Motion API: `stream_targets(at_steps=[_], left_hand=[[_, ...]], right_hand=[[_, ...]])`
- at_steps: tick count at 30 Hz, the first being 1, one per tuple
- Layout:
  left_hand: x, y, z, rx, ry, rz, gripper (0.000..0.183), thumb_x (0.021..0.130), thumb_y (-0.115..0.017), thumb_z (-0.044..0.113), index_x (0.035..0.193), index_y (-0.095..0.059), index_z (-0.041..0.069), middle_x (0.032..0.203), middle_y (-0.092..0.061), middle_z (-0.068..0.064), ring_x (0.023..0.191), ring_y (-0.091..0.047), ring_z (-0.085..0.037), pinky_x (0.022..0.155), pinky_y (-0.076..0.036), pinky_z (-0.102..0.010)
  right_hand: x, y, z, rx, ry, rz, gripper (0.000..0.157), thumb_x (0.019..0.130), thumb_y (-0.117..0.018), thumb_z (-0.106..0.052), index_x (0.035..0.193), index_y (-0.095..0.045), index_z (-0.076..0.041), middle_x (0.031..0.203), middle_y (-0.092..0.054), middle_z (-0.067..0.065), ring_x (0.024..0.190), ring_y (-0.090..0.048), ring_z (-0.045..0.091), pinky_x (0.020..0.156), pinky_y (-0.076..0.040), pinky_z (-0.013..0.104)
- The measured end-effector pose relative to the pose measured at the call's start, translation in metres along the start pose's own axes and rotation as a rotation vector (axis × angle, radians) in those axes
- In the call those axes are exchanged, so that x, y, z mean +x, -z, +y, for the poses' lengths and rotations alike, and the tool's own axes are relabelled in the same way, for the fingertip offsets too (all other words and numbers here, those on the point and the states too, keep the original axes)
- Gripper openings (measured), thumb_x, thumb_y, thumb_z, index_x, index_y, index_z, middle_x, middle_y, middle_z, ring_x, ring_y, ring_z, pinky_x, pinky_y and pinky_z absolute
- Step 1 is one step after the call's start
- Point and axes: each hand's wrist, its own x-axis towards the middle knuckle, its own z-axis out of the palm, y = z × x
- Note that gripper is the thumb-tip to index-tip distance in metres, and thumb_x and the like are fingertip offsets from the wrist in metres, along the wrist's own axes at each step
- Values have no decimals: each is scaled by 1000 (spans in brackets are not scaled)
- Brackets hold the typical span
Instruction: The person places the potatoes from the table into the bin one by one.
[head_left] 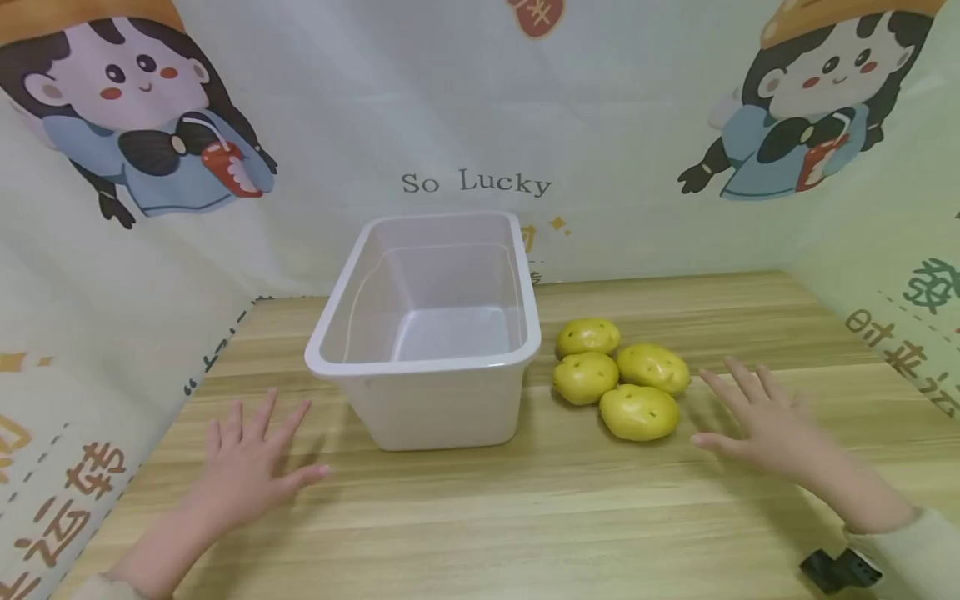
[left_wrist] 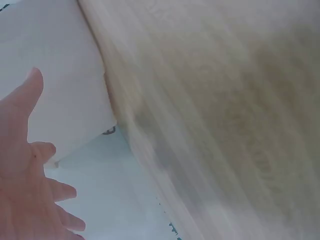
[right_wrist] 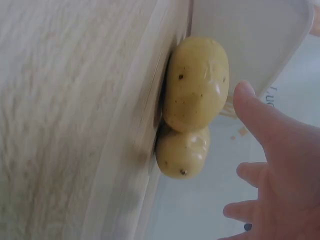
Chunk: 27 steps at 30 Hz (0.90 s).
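Note:
In the head view, a deep white plastic bin (head_left: 442, 408) stands on the table, open at the top, with nothing seen inside it. To its right, several yellow potatoes (head_left: 639, 412) lie clustered together. My left hand (head_left: 247, 471) is spread at the bin's left, apart from it; the left wrist view also shows this hand (left_wrist: 30, 175) with its fingers extended. Right of the potatoes, my right hand (head_left: 772, 425) has its fingers spread and holds nothing. Two potatoes (right_wrist: 195, 85) appear close by the right hand (right_wrist: 280, 165) in the right wrist view, not touched.
The wood-grain table (head_left: 480, 525) meets a pale printed cloth (head_left: 337, 167) at the back and both sides. A small black object (head_left: 840, 571) sits at the right sleeve (head_left: 907, 550).

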Motion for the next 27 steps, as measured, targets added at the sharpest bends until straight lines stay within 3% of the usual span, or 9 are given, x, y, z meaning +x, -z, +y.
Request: stream_targets(at_steps=[4, 10, 17, 19, 24, 26, 27], left_hand=[[4, 8, -2, -58, 4, 21, 85, 83, -54, 57, 147, -15, 15, 145, -10, -32, 124, -2, -63, 95, -1, -73], [11, 25, 2, -303, -34, 95, 82, 87, -58, 41, 147, -11, 11, 144, -17, -32, 125, -18, -58, 92, -18, -72], [15, 42, 14, -516, -47, 119, 78, 88, -59, 32, 147, -10, 17, 148, -19, -22, 126, -27, -49, 92, -25, -68], [17, 44, 17, -570, -55, 138, 75, 89, -60, 29, 147, -14, 16, 146, -23, -22, 123, -32, -48, 91, -30, -65], [21, 50, 24, -676, -38, 153, 65, 90, -58, 25, 145, -23, 14, 139, -36, -20, 115, -46, -39, 87, -45, -34], [22, 52, 26, -711, -20, 129, 65, 91, -57, 26, 145, -23, 17, 139, -37, -19, 114, -48, -37, 84, -47, -33], [23, 53, 27, -725, -13, 115, 65, 91, -56, 28, 145, -22, 18, 140, -36, -19, 114, -48, -37, 85, -47, -37]], right_hand=[[1, -1, -6, -32, 36, 30, 87, 81, -58, -55, 145, -20, -10, 144, -14, 30, 122, -17, 62, 86, -14, 78], [4, -1, -13, -2, 109, 94, 83, 80, -63, -50, 140, -30, -4, 140, -23, 33, 115, -28, 61, 85, -26, 73], [6, -1, -27, 55, 164, 102, 78, 80, -64, -47, 137, -34, -4, 137, -31, 32, 114, -37, 56, 84, -36, 66], [6, -1, -31, 66, 170, 95, 77, 81, -63, -48, 138, -34, -6, 137, -31, 31, 115, -38, 54, 85, -36, 66], [11, -4, -41, 100, 198, 105, 76, 81, -64, -46, 138, -35, -5, 139, -30, 30, 119, -35, 52, 88, -34, 66], [14, -6, -43, 107, 224, 128, 76, 79, -67, -44, 136, -36, -4, 137, -31, 30, 118, -36, 52, 88, -34, 65], [16, -6, -45, 108, 239, 138, 76, 79, -68, -43, 136, -37, -3, 137, -32, 30, 117, -36, 52, 88, -35, 65]])
